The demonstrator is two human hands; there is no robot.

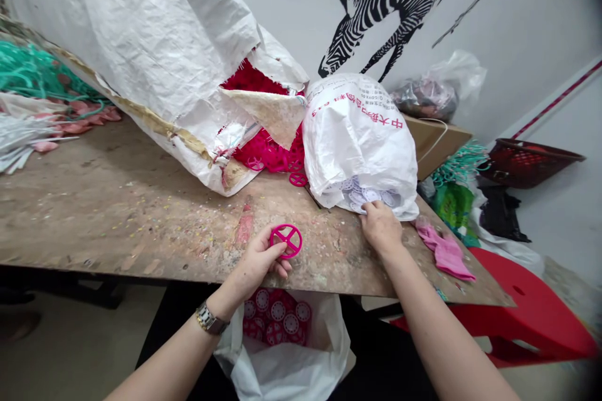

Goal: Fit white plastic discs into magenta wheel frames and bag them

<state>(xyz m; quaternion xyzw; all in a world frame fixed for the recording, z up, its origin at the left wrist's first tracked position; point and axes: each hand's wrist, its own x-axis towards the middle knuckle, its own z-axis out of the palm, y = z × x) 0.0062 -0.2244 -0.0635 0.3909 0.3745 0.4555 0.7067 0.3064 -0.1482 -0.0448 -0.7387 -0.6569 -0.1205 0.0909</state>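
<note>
Here, a magenta plastic wheel [286, 240] w/ crossed spokes is pinched at the rim by the L hand [258, 261], thumb on top, fingers curled beneath, just inside the front edge of a scarred wooden workbench [117, 213]. A wristwatch [210, 318] w/ metal case is worn on the L wrist. The grip is judged sound: rim-only contact leaves the spokes open to view and the piece is kept off the dusty top. Directly below the bench edge, a white plastic bag [282, 363] is seen open, magenta discs [277, 311] heaped inside.

To the R, the R hand [382, 227] is placed at the lower lip of a white printed sack [360, 131], fingers together; whether the lip is clamped cannot be told. Pale discs [362, 194] are visible at the sack's mouth. Red Chinese characters are printed across it, but too creased to be read. A pink cloth [444, 254] is laid on the bench nearby, w/ a red plastic stool [531, 301] beyond.

Farther back, a torn woven sack [141, 31] is split open, magenta parts [266, 153] spilling out. A cardboard box [437, 144] and red basket [531, 163] are seen at R, green netting [32, 72] at L. "SAY" and "KEEP" are legible in black caps on the wall [531, 31], beside a zebra mural [390, 12].
</note>
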